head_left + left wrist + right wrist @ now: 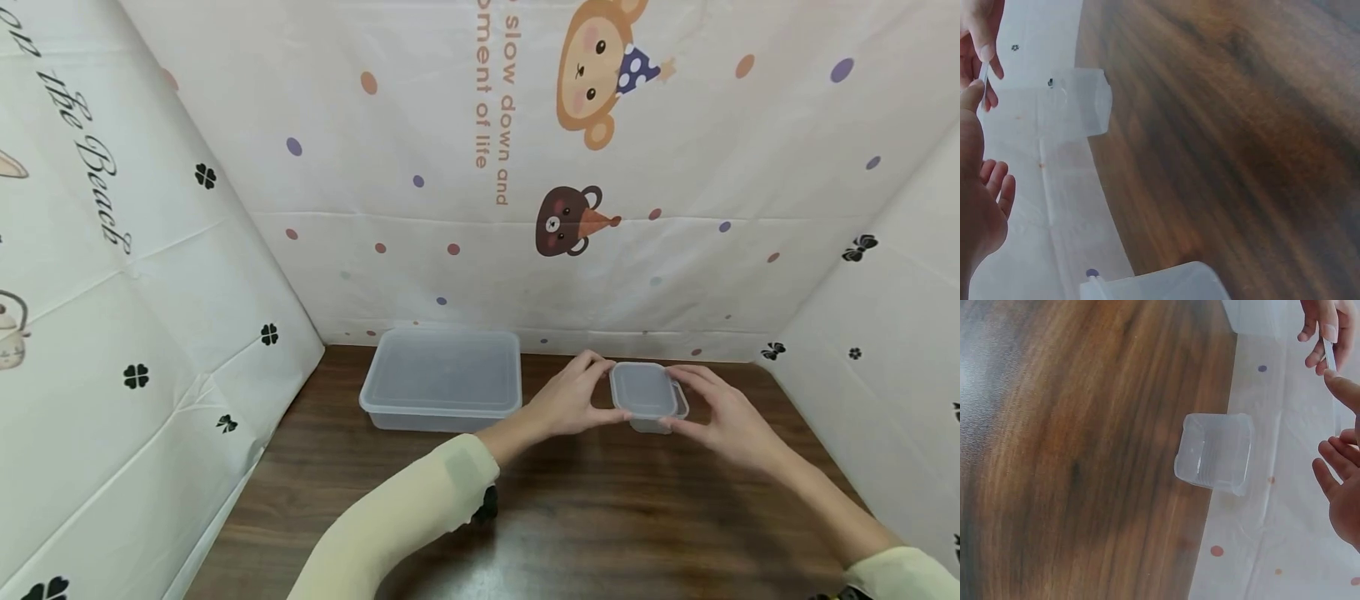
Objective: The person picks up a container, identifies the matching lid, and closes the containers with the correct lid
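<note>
A small square translucent lid is held level between my two hands; the wrist views show it edge-on as a thin strip. My left hand pinches its left side between thumb and fingers. On the opposite side, my right hand pinches the lid near its right corners. Below it stands a small clear plastic container, upright on the table. Both wrist views show a gap between lid and container. From the head view, the lid covers most of the container, whose right rim sticks out.
A larger translucent lidded box stands left of my left hand, near the back edge of the dark wooden table. Printed white cloth hangs behind the table and along both sides.
</note>
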### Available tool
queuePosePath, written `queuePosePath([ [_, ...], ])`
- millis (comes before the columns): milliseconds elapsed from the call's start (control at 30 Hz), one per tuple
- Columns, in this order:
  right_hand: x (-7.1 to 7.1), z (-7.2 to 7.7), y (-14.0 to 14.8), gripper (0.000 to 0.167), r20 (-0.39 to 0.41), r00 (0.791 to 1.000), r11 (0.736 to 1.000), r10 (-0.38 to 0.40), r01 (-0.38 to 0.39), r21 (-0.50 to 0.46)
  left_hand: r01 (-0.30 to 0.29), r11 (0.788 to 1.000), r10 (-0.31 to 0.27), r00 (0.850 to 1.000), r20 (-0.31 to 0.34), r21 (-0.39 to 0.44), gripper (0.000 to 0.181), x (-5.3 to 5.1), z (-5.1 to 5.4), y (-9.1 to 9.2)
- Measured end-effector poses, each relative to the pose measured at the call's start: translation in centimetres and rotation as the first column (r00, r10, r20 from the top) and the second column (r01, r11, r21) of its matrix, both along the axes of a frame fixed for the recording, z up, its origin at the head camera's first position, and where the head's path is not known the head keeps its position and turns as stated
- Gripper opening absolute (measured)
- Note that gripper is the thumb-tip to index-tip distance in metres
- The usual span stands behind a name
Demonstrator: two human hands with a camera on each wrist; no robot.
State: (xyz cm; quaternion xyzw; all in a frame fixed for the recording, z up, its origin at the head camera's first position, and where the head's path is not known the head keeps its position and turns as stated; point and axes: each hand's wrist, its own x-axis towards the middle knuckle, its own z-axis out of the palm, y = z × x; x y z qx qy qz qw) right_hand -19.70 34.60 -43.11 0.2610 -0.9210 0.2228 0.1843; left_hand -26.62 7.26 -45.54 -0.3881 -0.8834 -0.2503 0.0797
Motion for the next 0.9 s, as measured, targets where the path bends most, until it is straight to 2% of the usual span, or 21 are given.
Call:
queuePosePath([
  [167,-0.1,0.2,0.6,0.076,-0.015,1.000,1.000,-0.020,0.019,-0.017,0.004,1.000,-0.004,1.000,-0.016,-0.022,0.084,-0.5,0.9,0.7],
  [400,-0.2,0.8,1.4,0.074,0.044,0.997,0.997,-0.067,0.068,-0.028,0.003,1.000,-0.002,1.000,0.008,-0.031,0.086,-1.1,1.5,1.7],
  [633,-0.6,1.0,1.6,0.072,0.073,0.994,0.995,-0.083,0.087,-0.057,0.001,0.999,-0.001,1.000,-0.006,-0.048,0.086,-1.7,1.4,2.2],
  [900,-1.1,0.8,2.5,0.071,0.157,0.981,0.990,-0.111,0.122,-0.064,-0.027,0.997,0.030,0.999,0.040,-0.072,0.087,-2.2,1.3,3.0],
])
